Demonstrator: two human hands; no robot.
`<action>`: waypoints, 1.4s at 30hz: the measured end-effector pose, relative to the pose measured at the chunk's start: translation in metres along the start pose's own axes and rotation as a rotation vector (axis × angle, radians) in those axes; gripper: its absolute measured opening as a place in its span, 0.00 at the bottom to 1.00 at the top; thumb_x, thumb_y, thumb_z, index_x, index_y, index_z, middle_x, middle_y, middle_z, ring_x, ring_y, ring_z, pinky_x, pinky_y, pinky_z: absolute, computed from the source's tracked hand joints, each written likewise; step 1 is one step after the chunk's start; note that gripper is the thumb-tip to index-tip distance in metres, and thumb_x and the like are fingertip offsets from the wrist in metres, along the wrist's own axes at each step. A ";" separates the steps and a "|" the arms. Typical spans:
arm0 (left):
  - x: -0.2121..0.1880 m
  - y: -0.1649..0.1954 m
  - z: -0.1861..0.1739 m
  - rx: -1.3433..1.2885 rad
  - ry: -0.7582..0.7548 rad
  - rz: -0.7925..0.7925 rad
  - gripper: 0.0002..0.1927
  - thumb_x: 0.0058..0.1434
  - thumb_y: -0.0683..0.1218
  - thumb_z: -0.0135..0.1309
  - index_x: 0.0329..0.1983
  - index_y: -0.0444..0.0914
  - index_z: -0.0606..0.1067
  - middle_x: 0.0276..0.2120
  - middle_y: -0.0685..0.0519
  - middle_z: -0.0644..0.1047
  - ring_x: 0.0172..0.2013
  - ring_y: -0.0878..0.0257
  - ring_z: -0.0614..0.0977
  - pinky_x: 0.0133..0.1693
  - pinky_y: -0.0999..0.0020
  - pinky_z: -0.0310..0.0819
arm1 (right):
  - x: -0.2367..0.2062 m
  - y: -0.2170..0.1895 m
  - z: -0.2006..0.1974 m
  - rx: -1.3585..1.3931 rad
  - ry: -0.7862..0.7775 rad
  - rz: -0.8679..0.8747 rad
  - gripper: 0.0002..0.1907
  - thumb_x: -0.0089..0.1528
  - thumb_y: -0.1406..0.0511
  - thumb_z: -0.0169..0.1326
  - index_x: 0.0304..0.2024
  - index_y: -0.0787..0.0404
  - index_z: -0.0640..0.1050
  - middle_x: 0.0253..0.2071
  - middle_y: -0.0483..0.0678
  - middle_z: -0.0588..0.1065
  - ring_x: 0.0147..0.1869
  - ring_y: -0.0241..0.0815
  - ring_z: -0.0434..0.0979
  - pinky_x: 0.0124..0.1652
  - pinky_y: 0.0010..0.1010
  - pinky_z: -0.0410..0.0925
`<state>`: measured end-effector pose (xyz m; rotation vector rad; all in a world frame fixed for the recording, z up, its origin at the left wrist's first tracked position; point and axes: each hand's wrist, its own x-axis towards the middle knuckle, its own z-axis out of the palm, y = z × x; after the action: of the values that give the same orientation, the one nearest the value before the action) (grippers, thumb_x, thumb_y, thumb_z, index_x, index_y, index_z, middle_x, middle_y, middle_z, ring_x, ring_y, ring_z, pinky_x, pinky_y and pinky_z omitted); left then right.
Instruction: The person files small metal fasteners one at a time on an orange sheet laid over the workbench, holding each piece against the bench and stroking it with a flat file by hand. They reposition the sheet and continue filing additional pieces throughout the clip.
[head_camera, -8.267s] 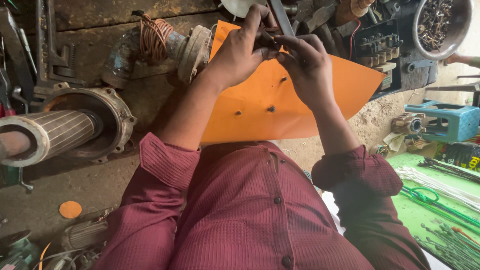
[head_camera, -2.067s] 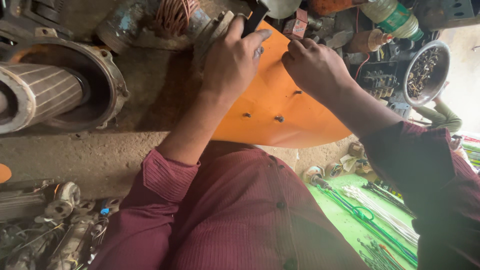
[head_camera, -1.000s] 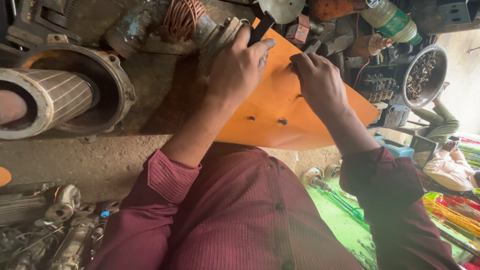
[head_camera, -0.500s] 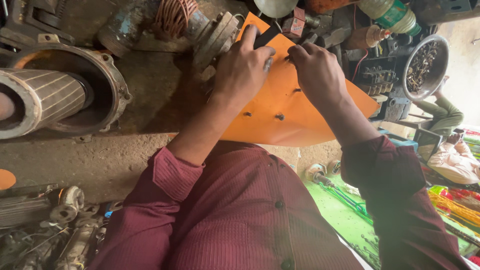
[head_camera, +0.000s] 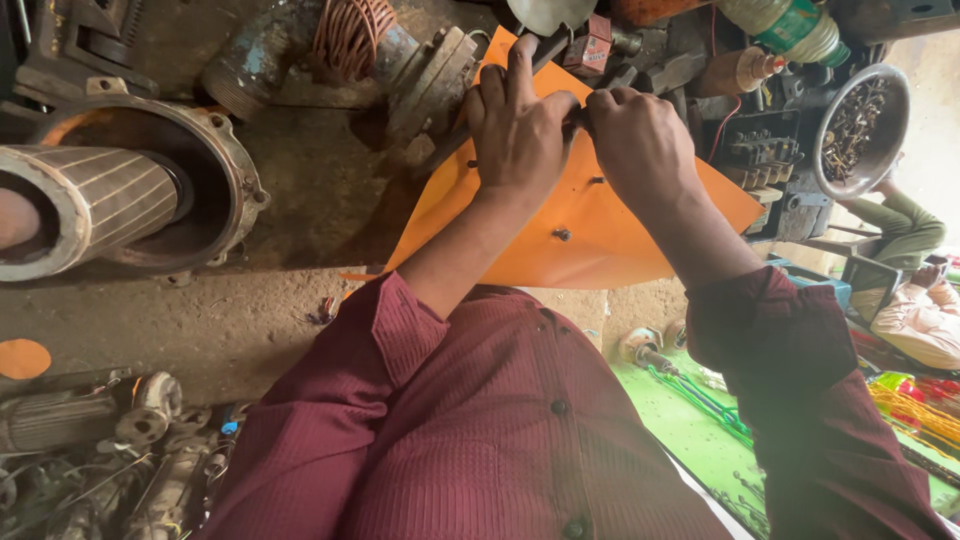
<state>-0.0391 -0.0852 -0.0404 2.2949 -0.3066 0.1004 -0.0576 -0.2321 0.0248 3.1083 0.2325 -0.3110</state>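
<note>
Together, both hands (head_camera: 575, 130) pinch a small dark part over the orange sheet (head_camera: 590, 230), near a red box (head_camera: 590, 45).

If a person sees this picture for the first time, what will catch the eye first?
Probably the bright orange sheet in the middle of the grimy bench, with the left hand and right hand meeting over its upper part. Next, the big ribbed metal cylinder at the left edge, and the coil of copper wire at the top.
</note>
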 end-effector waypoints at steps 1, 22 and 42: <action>0.000 -0.001 0.001 -0.020 0.015 0.015 0.03 0.50 0.45 0.66 0.28 0.46 0.82 0.65 0.47 0.64 0.53 0.44 0.70 0.55 0.49 0.62 | 0.000 0.000 0.000 -0.018 -0.008 0.001 0.09 0.68 0.63 0.55 0.40 0.64 0.78 0.38 0.55 0.79 0.40 0.60 0.81 0.38 0.47 0.72; 0.000 -0.008 0.003 -0.043 0.046 0.081 0.06 0.55 0.50 0.67 0.30 0.45 0.82 0.64 0.46 0.65 0.53 0.45 0.71 0.53 0.49 0.63 | -0.009 -0.004 -0.015 0.219 0.171 -0.092 0.05 0.67 0.68 0.60 0.45 0.59 0.82 0.39 0.50 0.77 0.43 0.54 0.79 0.41 0.43 0.73; 0.001 -0.008 0.005 -0.050 0.015 0.056 0.04 0.52 0.47 0.67 0.30 0.48 0.83 0.64 0.47 0.66 0.54 0.46 0.71 0.54 0.49 0.63 | -0.001 -0.002 -0.005 0.084 0.100 -0.058 0.08 0.70 0.64 0.56 0.42 0.64 0.74 0.39 0.55 0.77 0.45 0.60 0.79 0.40 0.49 0.71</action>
<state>-0.0364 -0.0835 -0.0494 2.2351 -0.3612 0.1369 -0.0582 -0.2303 0.0298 3.2080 0.3190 -0.1709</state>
